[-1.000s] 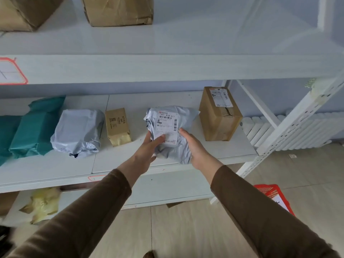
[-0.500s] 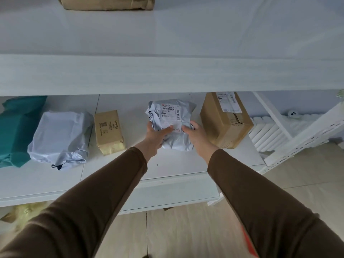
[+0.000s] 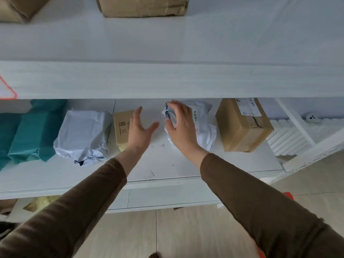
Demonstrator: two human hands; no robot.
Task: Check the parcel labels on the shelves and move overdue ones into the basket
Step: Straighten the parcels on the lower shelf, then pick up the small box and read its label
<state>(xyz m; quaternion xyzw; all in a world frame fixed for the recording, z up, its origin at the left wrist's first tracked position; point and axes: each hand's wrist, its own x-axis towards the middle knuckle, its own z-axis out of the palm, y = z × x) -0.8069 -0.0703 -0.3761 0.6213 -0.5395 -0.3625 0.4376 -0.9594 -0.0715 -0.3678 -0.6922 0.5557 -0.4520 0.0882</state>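
A crumpled grey-white poly parcel (image 3: 203, 125) with a barcode label lies on the middle shelf (image 3: 167, 164). My right hand (image 3: 181, 125) hovers in front of its left side, fingers spread, holding nothing. My left hand (image 3: 138, 129) is open too, just left of the right one, in front of a small tan box (image 3: 121, 125). A brown carton (image 3: 240, 127) with a white label stands to the right of the grey parcel. A red basket corner (image 3: 288, 195) shows on the floor beside my right sleeve.
Further left on the same shelf lie another grey poly parcel (image 3: 83, 135) and teal parcels (image 3: 35, 131). The upper shelf board (image 3: 167, 79) hangs low over the hands, with brown parcels (image 3: 143, 6) on top. A yellow bag (image 3: 41, 202) sits on the shelf below. White shelf braces (image 3: 301, 131) stand at right.
Both hands let go of the grey-white parcel, which now lies further back on the shelf. The hands have opened and drawn slightly apart, the left one moving left.
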